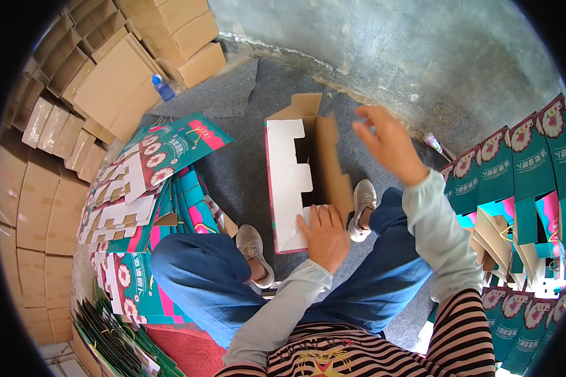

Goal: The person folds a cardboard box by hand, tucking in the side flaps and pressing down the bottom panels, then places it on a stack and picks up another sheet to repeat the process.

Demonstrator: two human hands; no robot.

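A cardboard box (286,182) with white notched flaps and a pink edge stands on the floor between my feet, its top partly open and its inside dark. My left hand (328,237) lies flat on the box's near end, fingers spread over the closed white part. Above and right of the box, my right hand (387,141) is raised in the air, holding nothing, with its fingers apart and slightly blurred. Below it, the brown right flap (338,182) stands up and looks smeared by motion.
Flat teal and pink printed cartons (163,157) lie piled on my left. Finished-looking teal boxes (528,157) stand in rows on my right. Brown cartons (38,207) are stacked along the left side, near a blue bottle (163,88). A concrete wall (415,50) rises ahead.
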